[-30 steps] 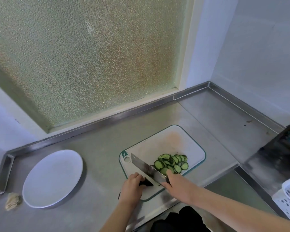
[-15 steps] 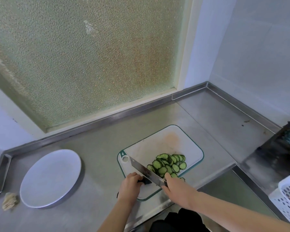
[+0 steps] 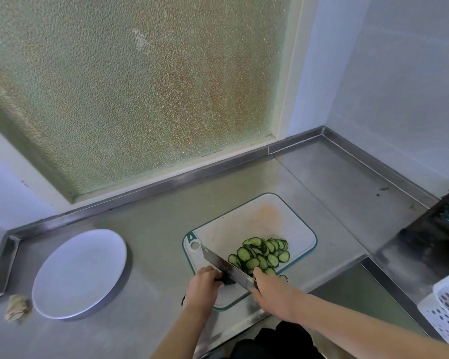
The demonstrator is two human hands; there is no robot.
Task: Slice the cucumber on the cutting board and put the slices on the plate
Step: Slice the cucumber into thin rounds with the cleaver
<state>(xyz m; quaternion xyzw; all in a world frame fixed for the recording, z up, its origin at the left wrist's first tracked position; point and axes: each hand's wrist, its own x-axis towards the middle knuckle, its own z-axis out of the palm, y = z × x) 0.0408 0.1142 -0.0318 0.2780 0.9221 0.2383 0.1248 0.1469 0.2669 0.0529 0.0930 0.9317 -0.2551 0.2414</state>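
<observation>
One big frosted window [image 3: 140,86] fills the back wall, with pale blue wall [image 3: 399,73] to its right. A steel bench [image 3: 153,229] runs below, with a raised lip at the back and a corner at far right. A white plate [image 3: 81,273] sits at bench left, well apart from the cutting board [image 3: 257,224], which is white with a green rim and an orange stain at its far end. A white perforated basket [image 3: 446,307] is at the right edge. The right hand [image 3: 272,294] is clenched round the knife [image 3: 223,265] handle, the blade slanting across the board's near end. The left hand [image 3: 202,286] curls its fingers on the dark cucumber end [image 3: 224,281] left of the blade. The cucumber slices [image 3: 262,255] lie heaped on the board right of the blade. A crumpled rag [image 3: 17,307] lies beside the plate.
</observation>
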